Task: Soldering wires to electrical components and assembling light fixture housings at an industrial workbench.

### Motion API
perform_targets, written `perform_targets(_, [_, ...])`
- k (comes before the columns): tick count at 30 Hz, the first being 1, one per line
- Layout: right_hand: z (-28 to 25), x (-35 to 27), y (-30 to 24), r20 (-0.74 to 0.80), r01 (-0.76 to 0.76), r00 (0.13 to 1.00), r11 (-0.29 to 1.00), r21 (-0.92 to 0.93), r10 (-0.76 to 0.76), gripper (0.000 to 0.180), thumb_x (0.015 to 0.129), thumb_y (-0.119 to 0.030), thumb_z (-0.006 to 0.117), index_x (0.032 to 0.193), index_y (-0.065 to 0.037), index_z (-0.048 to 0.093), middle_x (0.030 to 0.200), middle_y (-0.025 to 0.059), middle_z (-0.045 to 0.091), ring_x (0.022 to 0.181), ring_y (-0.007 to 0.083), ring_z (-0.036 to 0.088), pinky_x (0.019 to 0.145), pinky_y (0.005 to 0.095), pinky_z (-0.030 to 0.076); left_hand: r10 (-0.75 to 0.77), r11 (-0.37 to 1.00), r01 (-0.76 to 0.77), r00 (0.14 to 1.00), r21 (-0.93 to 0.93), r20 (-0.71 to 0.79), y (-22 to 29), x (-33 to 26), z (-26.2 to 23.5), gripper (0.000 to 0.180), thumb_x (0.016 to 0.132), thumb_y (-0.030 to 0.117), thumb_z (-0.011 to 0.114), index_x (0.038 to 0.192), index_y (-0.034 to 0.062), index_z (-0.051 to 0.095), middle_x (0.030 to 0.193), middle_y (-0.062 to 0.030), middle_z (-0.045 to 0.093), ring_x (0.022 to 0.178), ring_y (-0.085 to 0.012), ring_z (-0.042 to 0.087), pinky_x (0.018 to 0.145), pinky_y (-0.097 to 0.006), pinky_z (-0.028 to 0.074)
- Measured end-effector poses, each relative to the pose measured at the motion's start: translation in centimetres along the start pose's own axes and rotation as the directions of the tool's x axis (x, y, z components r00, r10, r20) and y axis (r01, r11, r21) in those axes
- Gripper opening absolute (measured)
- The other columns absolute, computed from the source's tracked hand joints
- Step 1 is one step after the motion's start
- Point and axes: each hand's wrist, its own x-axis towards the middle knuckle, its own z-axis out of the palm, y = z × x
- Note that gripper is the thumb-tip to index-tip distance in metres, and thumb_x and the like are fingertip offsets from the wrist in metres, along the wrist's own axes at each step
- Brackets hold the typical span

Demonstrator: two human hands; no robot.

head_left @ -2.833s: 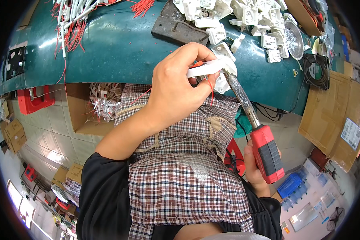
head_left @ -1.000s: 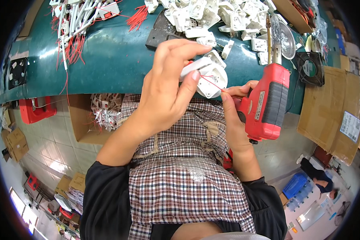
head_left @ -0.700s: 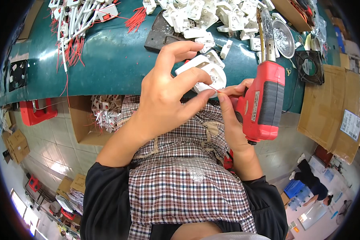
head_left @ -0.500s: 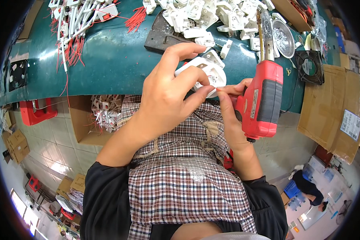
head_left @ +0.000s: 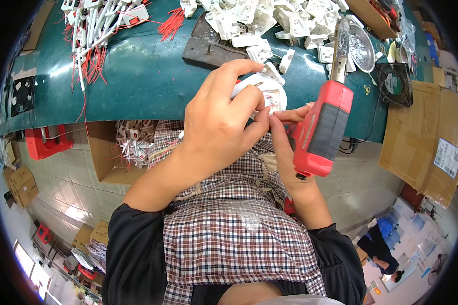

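Note:
At the table's near edge, my left hand is closed on a round-ended white plastic socket housing. Its thumb and forefinger pinch together over the open inside, where a bit of red wire shows. My right hand holds a red and black soldering gun, whose metal front part points away from me. The thumb and forefinger of that hand meet at the housing's near right edge, close to the left fingertips. What exactly the fingertips pinch is hidden.
White plastic housings are heaped at the back, beside a dark metal block. A metal dish and a black fan stand right. White cords with red wires lie far left. An open carton sits below the table edge.
The soldering gun has tilted and shifted slightly left and nearer to me. My left hand has turned a little, covering more of the housing. Both hands keep their hold.

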Motion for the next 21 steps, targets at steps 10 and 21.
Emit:
perform_targets(10, [-8.6, -1.9, -4.9, -0.055, -0.172, 0.977, 0.915, 0.366, 0.205, 0.056, 0.095, -0.035, 0.072, 0.133, -0.002, 0.047, 0.106, 0.0095, 0.054, 0.058, 0.0091, 0.05, 0.066, 0.0291, 0.052, -0.033, 0.999, 0.033, 0.999, 0.004, 0.001, 0.5, -0.3, 0.4, 0.021, 0.069, 0.004, 0.08, 0.074, 0.0062, 0.06, 0.119, -0.0126, 0.066, 0.097, -0.0308, 0.066, 0.078, -0.038, 0.055])
perform_targets(21, [-15.2, -4.6, -4.4, 0.281, -0.252, 0.924, 0.965, -0.071, 0.261, 0.022, 0.073, 0.0, 0.072, 0.095, 0.001, 0.068, 0.082, 0.0134, 0.066, 0.067, 0.0261, 0.066, 0.063, 0.0319, 0.052, -0.016, 1.0, 0.017, 0.999, 0.022, -0.034, 0.6, -0.4, 0.7, 0.022, 0.069, 0.003, 0.079, 0.074, 0.0061, 0.058, 0.117, -0.0115, 0.067, 0.093, -0.0297, 0.066, 0.074, -0.037, 0.054])
